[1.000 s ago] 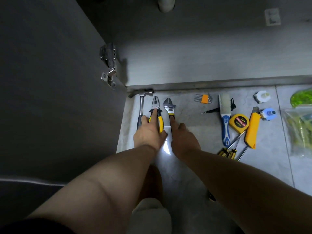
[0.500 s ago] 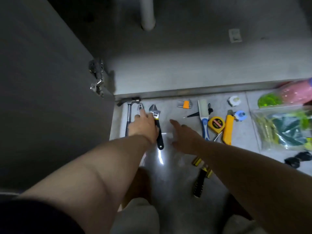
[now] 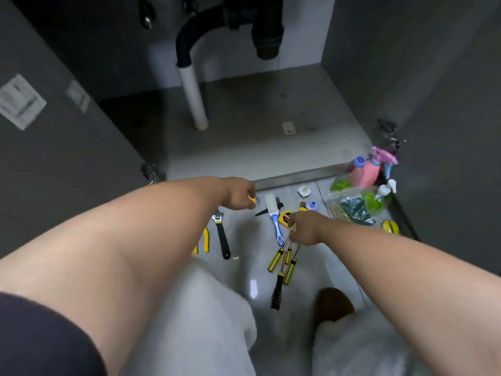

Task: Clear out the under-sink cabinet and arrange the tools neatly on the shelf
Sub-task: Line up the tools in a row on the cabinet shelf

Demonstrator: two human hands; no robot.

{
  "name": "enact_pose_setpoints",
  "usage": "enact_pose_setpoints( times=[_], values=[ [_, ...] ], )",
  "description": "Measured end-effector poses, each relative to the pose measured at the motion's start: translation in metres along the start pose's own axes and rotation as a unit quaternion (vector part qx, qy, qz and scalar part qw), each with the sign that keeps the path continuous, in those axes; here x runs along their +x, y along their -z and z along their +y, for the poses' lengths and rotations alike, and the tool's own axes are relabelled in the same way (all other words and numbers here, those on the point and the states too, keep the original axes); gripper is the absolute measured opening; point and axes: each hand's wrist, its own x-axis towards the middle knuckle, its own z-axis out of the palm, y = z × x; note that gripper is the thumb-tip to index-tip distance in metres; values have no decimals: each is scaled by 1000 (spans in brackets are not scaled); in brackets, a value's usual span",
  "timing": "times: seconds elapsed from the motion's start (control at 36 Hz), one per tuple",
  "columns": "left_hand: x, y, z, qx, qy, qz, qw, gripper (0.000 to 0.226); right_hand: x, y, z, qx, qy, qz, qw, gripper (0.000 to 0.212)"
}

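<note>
Tools lie on the tiled floor (image 3: pixel 244 267) in front of the open under-sink cabinet (image 3: pixel 257 137). My left hand (image 3: pixel 238 193) reaches across, its fingers curled on the orange hex key set (image 3: pixel 252 201). My right hand (image 3: pixel 303 226) is curled over the yellow utility knife (image 3: pixel 303 209), beside the yellow tape measure (image 3: pixel 283 217); its grip is hidden. A blue-and-white brush (image 3: pixel 274 213), a black-handled adjustable wrench (image 3: pixel 222 240), yellow pliers (image 3: pixel 206 238) and several yellow-black screwdrivers (image 3: pixel 275 260) lie around them.
A white drain pipe (image 3: pixel 192 96) stands in the cabinet. Both grey doors hang open, left (image 3: pixel 54 131) and right (image 3: pixel 447 158). Pink spray bottle (image 3: pixel 366 169), plastic bag (image 3: pixel 349 207), green soap bottle (image 3: pixel 375 200) and yellow tape roll (image 3: pixel 390 226) crowd the right. My knees fill the foreground.
My view has tilted up into the cabinet. My left hand left the pliers and wrench and moved right to the hex keys. My right hand moved right onto the utility knife.
</note>
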Motion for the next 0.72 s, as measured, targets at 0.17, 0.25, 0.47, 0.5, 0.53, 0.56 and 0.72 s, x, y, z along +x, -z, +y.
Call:
enact_pose_setpoints(
  times=[0.17, 0.25, 0.47, 0.5, 0.53, 0.56, 0.72],
  values=[
    [-11, -25, 1, -2, 26, -6, 1000, 40, -14, -43, 9, 56, -65, -30, 996, 12],
    [-5, -54, 1, -21, 31, 23, 999, 37, -11, -66, 10, 66, -87, -31, 994, 20],
    [42, -147, 5, -151, 25, -13, 988, 21, 16, -121, 24, 105, -73, -64, 990, 25],
    [50, -158, 6, -158, 25, -19, 987, 19, 21, -125, 26, 112, -69, -59, 990, 26],
    [57, -168, 6, -164, 24, -22, 986, 19, 25, -129, 29, 115, -69, -53, 990, 24],
    [64, -177, 7, -171, 25, -24, 985, 19, 31, -134, 32, 115, -65, -47, 990, 20],
    [105, -212, 2, -221, 36, 26, 974, 32, 66, -142, 50, 137, -101, 21, 985, 28]
  ],
)
